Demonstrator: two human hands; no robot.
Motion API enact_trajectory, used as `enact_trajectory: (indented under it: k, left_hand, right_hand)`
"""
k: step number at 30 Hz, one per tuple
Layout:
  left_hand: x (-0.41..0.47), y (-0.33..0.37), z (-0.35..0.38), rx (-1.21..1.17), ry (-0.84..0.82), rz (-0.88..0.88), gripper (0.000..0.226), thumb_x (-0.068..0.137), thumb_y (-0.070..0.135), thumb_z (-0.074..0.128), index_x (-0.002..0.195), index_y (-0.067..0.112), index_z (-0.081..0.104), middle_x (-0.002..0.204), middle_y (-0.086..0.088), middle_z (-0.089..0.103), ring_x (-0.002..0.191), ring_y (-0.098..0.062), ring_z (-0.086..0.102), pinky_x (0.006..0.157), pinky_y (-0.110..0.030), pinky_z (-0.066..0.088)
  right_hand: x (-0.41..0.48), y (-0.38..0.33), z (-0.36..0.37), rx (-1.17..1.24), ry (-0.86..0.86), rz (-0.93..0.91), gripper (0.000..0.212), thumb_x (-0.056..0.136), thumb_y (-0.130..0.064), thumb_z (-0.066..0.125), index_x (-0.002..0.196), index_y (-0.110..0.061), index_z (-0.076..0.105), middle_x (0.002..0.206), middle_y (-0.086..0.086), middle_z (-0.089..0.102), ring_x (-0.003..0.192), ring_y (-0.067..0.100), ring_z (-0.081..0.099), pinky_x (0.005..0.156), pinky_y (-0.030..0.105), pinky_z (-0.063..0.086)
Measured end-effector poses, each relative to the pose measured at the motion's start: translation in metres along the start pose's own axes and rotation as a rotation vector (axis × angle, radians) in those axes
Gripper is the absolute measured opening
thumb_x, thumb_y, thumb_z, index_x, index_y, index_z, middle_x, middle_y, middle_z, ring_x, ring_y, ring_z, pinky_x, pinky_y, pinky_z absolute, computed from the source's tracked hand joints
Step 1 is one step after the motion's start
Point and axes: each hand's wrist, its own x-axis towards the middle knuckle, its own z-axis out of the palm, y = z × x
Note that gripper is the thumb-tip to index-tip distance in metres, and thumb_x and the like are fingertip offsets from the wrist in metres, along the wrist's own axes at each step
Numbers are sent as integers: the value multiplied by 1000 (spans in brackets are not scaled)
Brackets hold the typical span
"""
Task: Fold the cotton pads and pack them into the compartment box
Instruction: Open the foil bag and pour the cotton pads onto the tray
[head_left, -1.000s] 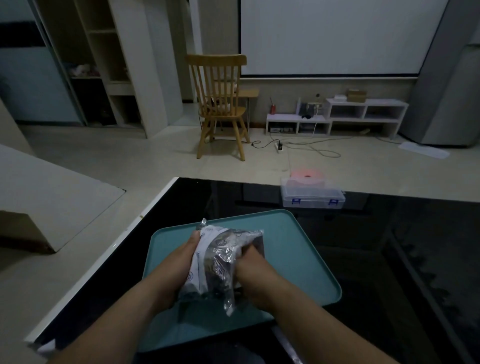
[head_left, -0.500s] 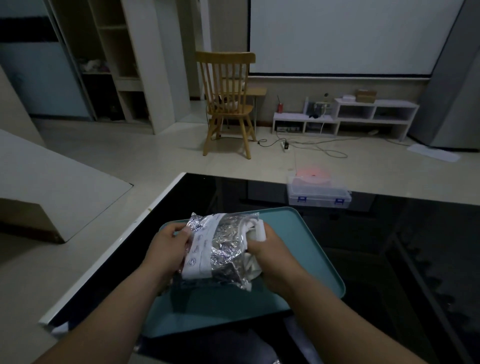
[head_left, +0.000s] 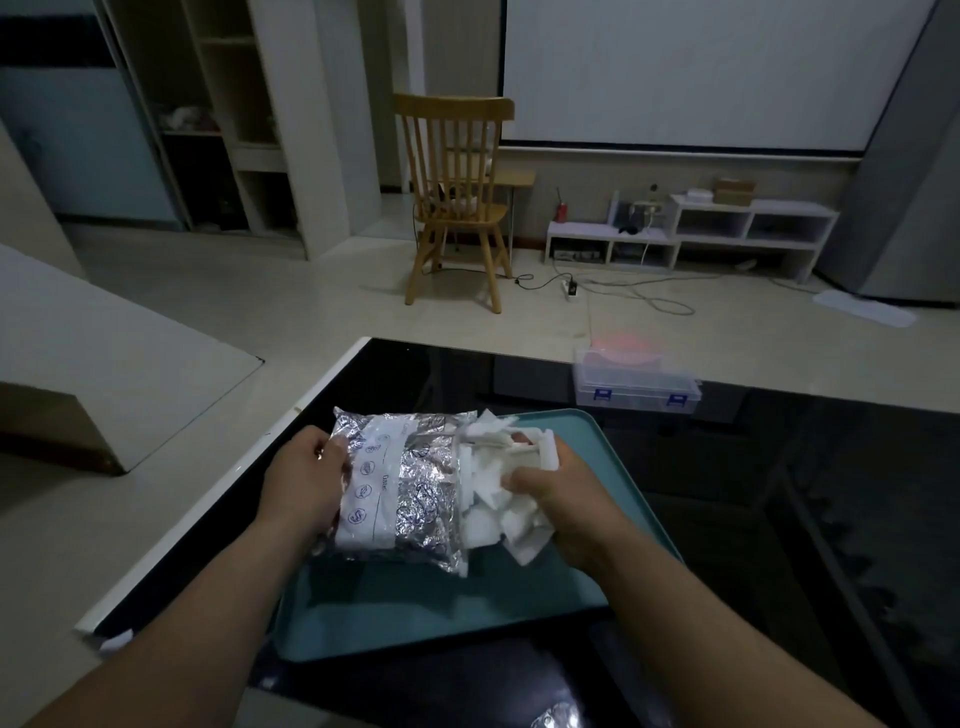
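A crinkled silver foil bag with a white label is held above the teal tray. My left hand grips the bag's left end. My right hand grips a bunch of white cotton pads that stick out of the bag's open right end. The clear compartment box with blue latches sits closed at the table's far edge, well beyond both hands.
The black glossy table carries the tray and box; its white left edge runs diagonally. A scrap of foil lies at the near edge. On the floor beyond stand a wooden chair and low white shelves.
My right hand has drawn a bunch of white pads out of the bag's right end. The bag has lifted and turned flatter, label up. The camera has moved closer.
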Motion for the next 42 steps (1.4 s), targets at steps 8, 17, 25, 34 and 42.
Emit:
enact_trajectory:
  k: [8,17,25,34,42]
  left_hand:
    - [-1,12,0,18,25,113,28,101,31,57,81,13,63,78,-3,69,68,-24,58,63,-34,40]
    - [-7,23,3,31,-6,191,31,103,36,56,83,13,62,79,-8,68,69,-23,57,63,-33,42]
    - [-17,46,-13,99,30,294,30,102,38,59,79,19,60,70,1,63,64,-19,55,58,-31,38]
    - [-16,63,-33,25,20,301,30,101,34,61,82,11,62,71,-1,63,59,-16,47,58,-32,36]
    - [-5,49,-31,-200,-11,110,34,99,41,63,86,10,63,68,-13,57,57,-20,44,59,-31,37]
  right_hand:
    - [-11,-14,-34,-491,-30,-111,46,87,-13,77,123,-31,56,115,1,68,99,19,70,85,42,61]
    - [-6,-2,-39,-952,-33,-238,107,70,-72,80,157,-38,29,158,-8,24,143,18,30,122,47,30]
    - [-3,6,-33,-1152,-3,-336,90,68,-93,53,142,-41,50,151,-8,43,140,18,39,115,49,39]
    - [-6,-1,-14,-1283,116,-557,44,99,-53,58,137,-32,60,150,-11,52,154,21,28,124,53,22]
    - [-7,3,21,-1135,-23,-456,46,102,-53,44,145,-39,48,143,-9,60,142,18,44,118,53,27]
